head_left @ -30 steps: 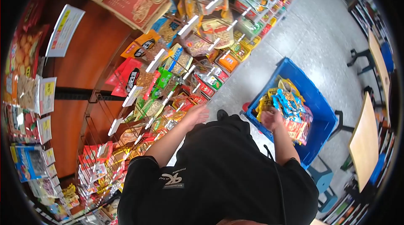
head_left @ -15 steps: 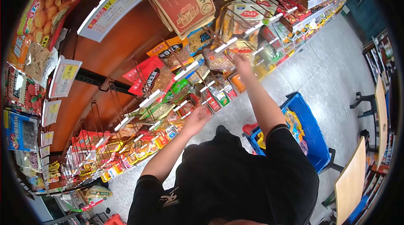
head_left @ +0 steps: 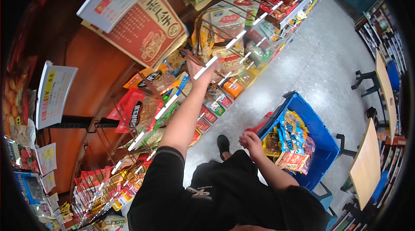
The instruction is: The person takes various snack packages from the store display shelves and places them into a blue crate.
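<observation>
My left hand (head_left: 201, 73) reaches in among the metal hooks of the snack rack; a white label holder (head_left: 205, 67) crosses in front of it and its fingertips are hidden. Around it hang an orange peanut bag (head_left: 158, 79) and clear bags of nuts (head_left: 229, 64). My right hand (head_left: 252, 141) is in front of my body, just left of the blue basket (head_left: 325, 144), its fingers loosely bent and apart with nothing in them. Inside the basket lie blue snack bags (head_left: 293, 133), a yellow bag (head_left: 271, 142) and a red-and-cream packet (head_left: 292, 161).
Brown paper bags (head_left: 147, 32) hang at the upper left near large price tags (head_left: 54, 94). A red handle (head_left: 261, 123) shows beside the basket. Wooden tabletops (head_left: 365, 166) stand at the right. My shoe (head_left: 223, 143) is on the grey floor.
My left hand has moved up and forward into the hooks. My right hand, at the upper rack half a second ago, has come back down beside the basket. The view has shifted.
</observation>
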Motion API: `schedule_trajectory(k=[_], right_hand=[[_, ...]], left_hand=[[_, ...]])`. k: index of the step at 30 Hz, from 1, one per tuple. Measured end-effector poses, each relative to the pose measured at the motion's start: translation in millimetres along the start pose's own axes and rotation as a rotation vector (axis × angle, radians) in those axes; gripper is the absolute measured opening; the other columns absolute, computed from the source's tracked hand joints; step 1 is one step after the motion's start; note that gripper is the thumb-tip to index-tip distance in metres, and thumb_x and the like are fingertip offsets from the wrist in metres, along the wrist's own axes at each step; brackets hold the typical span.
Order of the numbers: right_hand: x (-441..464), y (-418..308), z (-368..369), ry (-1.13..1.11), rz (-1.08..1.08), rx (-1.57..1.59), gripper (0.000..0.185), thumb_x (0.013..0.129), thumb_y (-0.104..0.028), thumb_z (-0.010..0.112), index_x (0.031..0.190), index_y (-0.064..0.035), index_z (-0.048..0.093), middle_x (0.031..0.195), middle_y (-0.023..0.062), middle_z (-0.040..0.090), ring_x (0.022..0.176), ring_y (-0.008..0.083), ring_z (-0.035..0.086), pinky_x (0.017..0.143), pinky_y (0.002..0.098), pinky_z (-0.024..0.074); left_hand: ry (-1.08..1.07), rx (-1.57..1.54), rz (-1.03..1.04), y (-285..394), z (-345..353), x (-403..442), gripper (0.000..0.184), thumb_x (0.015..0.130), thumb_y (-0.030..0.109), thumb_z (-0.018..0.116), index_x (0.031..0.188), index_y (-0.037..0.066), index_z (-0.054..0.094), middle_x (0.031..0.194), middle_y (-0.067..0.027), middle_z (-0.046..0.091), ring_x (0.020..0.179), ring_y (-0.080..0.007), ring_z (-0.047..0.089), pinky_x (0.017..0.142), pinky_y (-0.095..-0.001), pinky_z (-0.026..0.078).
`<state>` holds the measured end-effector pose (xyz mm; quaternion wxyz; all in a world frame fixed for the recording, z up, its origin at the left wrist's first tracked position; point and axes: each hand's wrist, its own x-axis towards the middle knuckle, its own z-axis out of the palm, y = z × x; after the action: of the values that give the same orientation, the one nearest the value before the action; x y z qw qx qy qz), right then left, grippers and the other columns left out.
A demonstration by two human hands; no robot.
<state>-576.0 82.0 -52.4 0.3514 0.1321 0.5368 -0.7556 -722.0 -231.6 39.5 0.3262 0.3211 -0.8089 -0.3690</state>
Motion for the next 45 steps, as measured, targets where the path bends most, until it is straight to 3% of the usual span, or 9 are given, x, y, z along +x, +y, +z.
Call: schedule_trajectory(k=[8, 17, 25, 29, 31, 33, 35, 41, 45], right_hand=[[-50.6, -9.6, -116.9, 0.350, -0.129, 0.173, 0.014, 0.090, -0.007, 0.054, 0.104, -0.0027, 0.052, 0.085, 0.0065, 0.058, 0.069, 0.0104, 0.053, 0.061, 0.0213, 0.0435], [-34.2, -11.0, -111.6, 0.262, -0.093, 0.162, 0.017, 0.092, -0.015, 0.056, 0.105, -0.0037, 0.053, 0.091, 0.0070, 0.060, 0.074, 0.0116, 0.056, 0.070, 0.0246, 0.0481], [-16.8, -27.3, -105.5, 0.103, -0.135, 0.153, 0.015, 0.093, -0.016, 0.055, 0.103, -0.0047, 0.052, 0.091, 0.0060, 0.059, 0.074, 0.0106, 0.054, 0.070, 0.0246, 0.0472], [-3.9, -25.8, -104.2, -0.017, -0.164, 0.185, 0.022, 0.091, -0.014, 0.059, 0.109, -0.0022, 0.054, 0.093, 0.0037, 0.058, 0.084, 0.0112, 0.056, 0.075, 0.0231, 0.0466], [12.1, -83.9, -84.5, 0.099, -0.489, -0.295, 0.030, 0.089, -0.012, 0.060, 0.116, -0.0017, 0.052, 0.101, 0.0039, 0.057, 0.085, 0.0107, 0.055, 0.071, 0.0231, 0.0461], [10.9, -120.7, -75.4, 0.146, -0.594, -0.409, 0.060, 0.081, -0.018, 0.066, 0.133, -0.0015, 0.040, 0.137, 0.0173, 0.043, 0.126, 0.0272, 0.044, 0.104, 0.0412, 0.0343], [3.3, -160.2, -63.0, -0.026, -0.698, -0.388, 0.086, 0.076, -0.033, 0.070, 0.144, -0.0060, 0.026, 0.142, 0.0198, 0.038, 0.135, 0.0339, 0.032, 0.111, 0.0463, 0.0247], [-6.6, -176.9, -50.6, -0.107, -0.598, -0.359, 0.091, 0.073, -0.033, 0.072, 0.145, -0.0043, 0.024, 0.142, 0.0189, 0.040, 0.133, 0.0323, 0.037, 0.111, 0.0461, 0.0262], [-31.0, -88.5, -118.4, -0.114, -0.128, 0.352, 0.074, 0.076, -0.022, 0.066, 0.140, -0.0094, 0.033, 0.134, 0.0154, 0.048, 0.126, 0.0299, 0.046, 0.104, 0.0475, 0.0368]], left_hand=[[0.039, -0.270, -0.001, -5.5, 34.2, 42.1, 0.058, 0.075, 0.018, 0.070, 0.125, -0.001, 0.047, 0.113, -0.0195, 0.061, 0.106, -0.0317, 0.059, 0.091, -0.0366, 0.044], [-0.148, -0.502, -0.117, -39.1, 51.2, -0.6, 0.051, 0.082, 0.018, 0.065, 0.123, -0.007, 0.046, 0.111, -0.0141, 0.061, 0.098, -0.0228, 0.058, 0.089, -0.0330, 0.043], [-0.240, -0.886, -0.088, 43.4, 29.9, -74.1, 0.042, 0.083, 0.012, 0.067, 0.118, -0.004, 0.049, 0.110, -0.0090, 0.060, 0.096, -0.0157, 0.058, 0.086, -0.0292, 0.045], [-0.384, -0.898, -0.096, 49.8, 17.8, -77.5, 0.041, 0.081, 0.009, 0.066, 0.118, -0.003, 0.050, 0.109, -0.0083, 0.061, 0.096, -0.0163, 0.059, 0.085, -0.0296, 0.045], [-0.531, -0.889, -0.118, 52.8, 12.3, -94.9, 0.042, 0.080, 0.007, 0.064, 0.119, -0.002, 0.051, 0.109, -0.0078, 0.062, 0.097, -0.0165, 0.059, 0.086, -0.0297, 0.046], [-0.692, -0.910, -0.150, 52.8, 4.7, -109.1, 0.039, 0.080, 0.007, 0.064, 0.116, -0.001, 0.053, 0.108, -0.0073, 0.063, 0.095, -0.0166, 0.060, 0.086, -0.0298, 0.046], [-0.795, -0.920, -0.195, 52.8, 1.0, -128.2, 0.037, 0.080, 0.008, 0.064, 0.115, 0.000, 0.055, 0.107, -0.0066, 0.063, 0.094, -0.0160, 0.060, 0.085, -0.0301, 0.046], [-0.879, -0.938, -0.244, 50.3, -2.3, -133.9, 0.042, 0.082, 0.015, 0.065, 0.120, 0.001, 0.054, 0.113, -0.0080, 0.061, 0.099, -0.0167, 0.058, 0.086, -0.0308, 0.046], [-1.170, -0.354, -0.187, 15.0, 19.2, -129.8, 0.049, 0.086, 0.021, 0.062, 0.128, 0.003, 0.048, 0.119, -0.0089, 0.058, 0.105, -0.0205, 0.057, 0.088, -0.0365, 0.045]])
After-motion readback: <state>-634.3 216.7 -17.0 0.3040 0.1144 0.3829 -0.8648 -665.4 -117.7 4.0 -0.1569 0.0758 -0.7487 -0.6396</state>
